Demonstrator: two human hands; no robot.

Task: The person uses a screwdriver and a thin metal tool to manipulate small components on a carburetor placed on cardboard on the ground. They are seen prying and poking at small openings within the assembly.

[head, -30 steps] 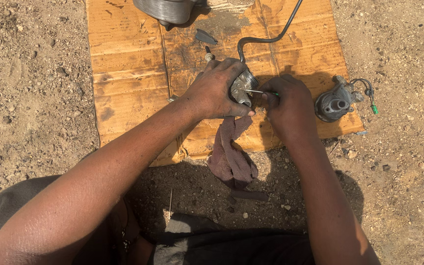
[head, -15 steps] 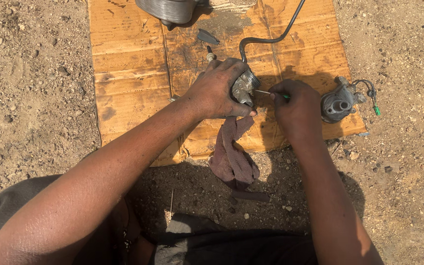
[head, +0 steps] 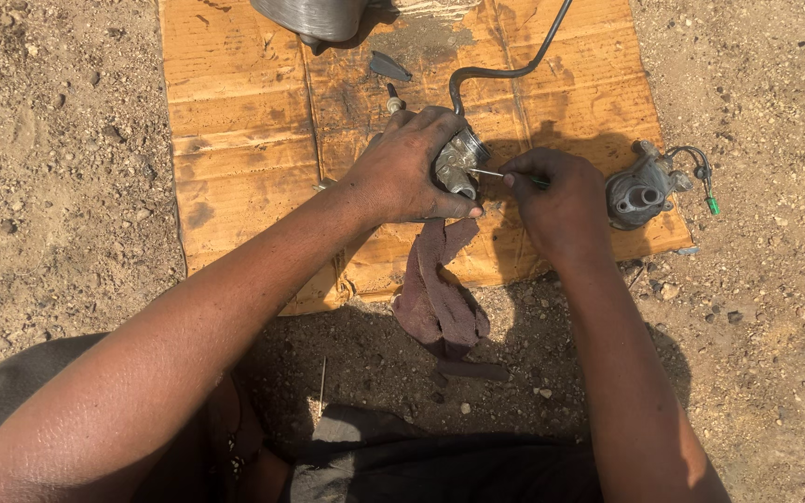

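Observation:
My left hand (head: 407, 168) grips a small grey metal carburettor part (head: 459, 160) over a sheet of cardboard (head: 235, 158) on the dirt. A black hose (head: 496, 71) runs from that part up and off the top edge. My right hand (head: 561, 200) pinches a thin screwdriver (head: 494, 174) whose tip points left into the metal part. A dirty purple-brown rag (head: 438, 293) hangs below my left hand, over the cardboard's front edge.
A second grey metal part (head: 640, 193) with black wires and a green tip lies on the cardboard's right end. A grey metal vessel (head: 314, 17) stands at the top edge, a small dark shard (head: 388, 66) beneath it. Pebbly dirt (head: 58, 186) surrounds everything.
My right hand has slid slightly to the right with the screwdriver, still pointing into the metal part. My left hand keeps its grip in the same place.

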